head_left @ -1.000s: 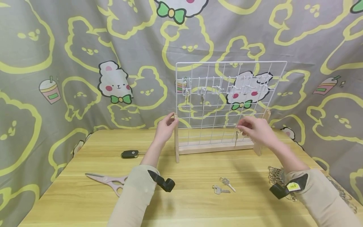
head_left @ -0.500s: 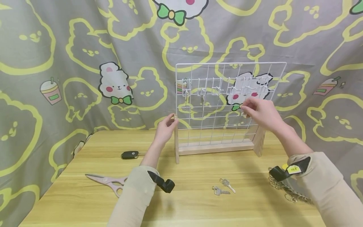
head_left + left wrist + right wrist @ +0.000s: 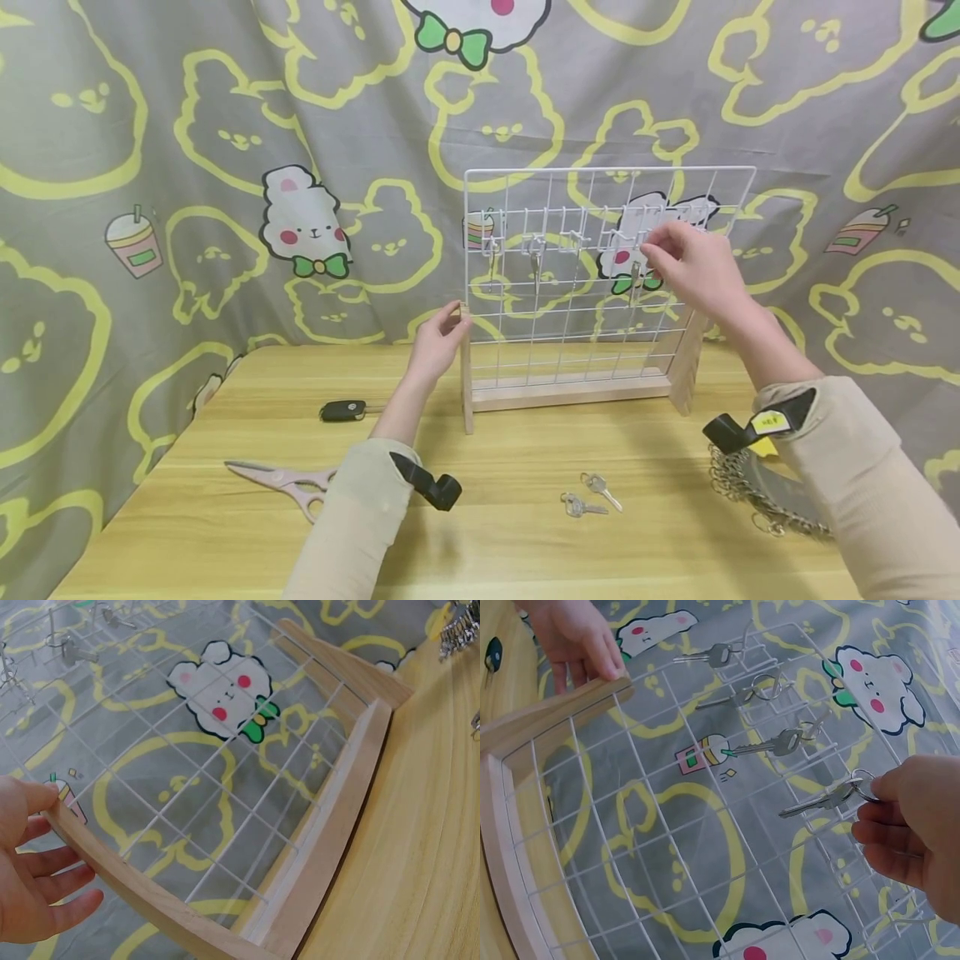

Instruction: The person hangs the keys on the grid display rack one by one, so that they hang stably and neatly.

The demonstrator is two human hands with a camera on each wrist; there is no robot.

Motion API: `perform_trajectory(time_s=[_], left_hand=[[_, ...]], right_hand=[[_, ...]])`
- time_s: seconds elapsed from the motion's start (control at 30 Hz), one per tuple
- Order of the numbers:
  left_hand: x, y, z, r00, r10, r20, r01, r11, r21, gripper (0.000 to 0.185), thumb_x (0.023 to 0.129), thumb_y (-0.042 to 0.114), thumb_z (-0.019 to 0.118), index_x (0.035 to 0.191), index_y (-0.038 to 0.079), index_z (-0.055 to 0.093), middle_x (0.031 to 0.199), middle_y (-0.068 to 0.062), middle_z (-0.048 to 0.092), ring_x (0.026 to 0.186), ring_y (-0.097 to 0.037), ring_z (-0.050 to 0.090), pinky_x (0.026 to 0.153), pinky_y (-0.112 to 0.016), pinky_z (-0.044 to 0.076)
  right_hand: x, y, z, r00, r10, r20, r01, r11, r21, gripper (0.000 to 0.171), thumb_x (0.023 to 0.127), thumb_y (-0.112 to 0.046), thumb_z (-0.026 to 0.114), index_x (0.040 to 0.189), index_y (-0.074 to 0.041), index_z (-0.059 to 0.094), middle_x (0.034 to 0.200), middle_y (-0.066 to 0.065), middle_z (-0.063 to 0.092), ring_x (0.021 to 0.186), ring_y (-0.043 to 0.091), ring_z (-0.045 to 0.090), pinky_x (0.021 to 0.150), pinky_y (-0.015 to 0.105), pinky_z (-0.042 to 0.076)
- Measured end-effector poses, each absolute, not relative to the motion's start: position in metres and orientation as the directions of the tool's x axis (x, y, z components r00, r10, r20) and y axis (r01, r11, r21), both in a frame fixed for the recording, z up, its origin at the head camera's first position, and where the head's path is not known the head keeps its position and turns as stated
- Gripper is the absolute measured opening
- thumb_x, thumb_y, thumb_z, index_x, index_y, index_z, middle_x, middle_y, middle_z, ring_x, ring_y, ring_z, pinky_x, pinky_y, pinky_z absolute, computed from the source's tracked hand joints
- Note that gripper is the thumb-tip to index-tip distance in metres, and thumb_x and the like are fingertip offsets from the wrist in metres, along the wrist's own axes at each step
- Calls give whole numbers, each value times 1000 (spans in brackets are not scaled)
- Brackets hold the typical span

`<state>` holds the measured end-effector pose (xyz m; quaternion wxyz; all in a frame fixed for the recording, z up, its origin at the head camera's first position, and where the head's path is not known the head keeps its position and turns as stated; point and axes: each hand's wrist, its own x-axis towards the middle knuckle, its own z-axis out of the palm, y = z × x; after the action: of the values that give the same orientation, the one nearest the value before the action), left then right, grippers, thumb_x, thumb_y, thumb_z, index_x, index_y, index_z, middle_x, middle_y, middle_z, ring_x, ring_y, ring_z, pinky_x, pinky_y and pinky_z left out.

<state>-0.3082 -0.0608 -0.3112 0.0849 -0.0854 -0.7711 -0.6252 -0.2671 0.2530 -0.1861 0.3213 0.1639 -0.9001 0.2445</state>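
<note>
A white wire grid rack with a wooden base stands upright on the table. My left hand pinches the top of its left wooden post between thumb and fingers. In front of the grid my right hand is raised to the hook row, thumb and index finger pinching a metal ring. From that ring a silver key dangles close to a hook. Several hooks line the grid; three bear keys, among them a hanging key beside the pinched one.
Two loose silver keys lie on the table before the rack. A black car key and pink-handled scissors lie at the left. Many metal rings are gathered at the right, partly under my right sleeve. A patterned curtain hangs behind.
My right hand has risen with the key from low on the grid to the height of the hooks. The left hand has stayed on the post.
</note>
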Motion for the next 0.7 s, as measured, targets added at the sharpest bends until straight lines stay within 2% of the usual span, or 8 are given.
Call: perform_trajectory(time_s=[0.23, 0.43, 0.7], left_hand=[[-309, -62, -312, -970, 25, 242, 242, 208, 948, 52, 93, 23, 56, 141, 12, 39, 129, -14, 54, 120, -27, 48, 103, -41, 36], [-310, -61, -312, -968, 19, 250, 248, 216, 944, 52, 93, 23, 56, 141, 11, 40, 129, -14, 54, 120, -27, 48, 103, -40, 36], [-311, -61, -313, -967, 17, 253, 251, 213, 944, 52, 93, 22, 57, 140, 11, 40, 128, -14, 54, 119, -27, 49, 103, -39, 36]], right_hand=[[-270, 247, -182, -735, -99, 671, -444, 818, -366, 15, 93, -17, 55, 94, -3, 61, 73, 10, 63, 57, -4, 49, 54, 17, 38], [-276, 244, -183, -749, -86, 657, -430, 817, -385, 15, 94, -15, 53, 96, -1, 60, 78, 12, 63, 57, -2, 50, 51, 16, 39], [-283, 242, -189, -712, -92, 696, -453, 818, -355, 12, 91, -9, 55, 93, 1, 61, 78, 14, 63, 55, -6, 47, 53, 13, 38]])
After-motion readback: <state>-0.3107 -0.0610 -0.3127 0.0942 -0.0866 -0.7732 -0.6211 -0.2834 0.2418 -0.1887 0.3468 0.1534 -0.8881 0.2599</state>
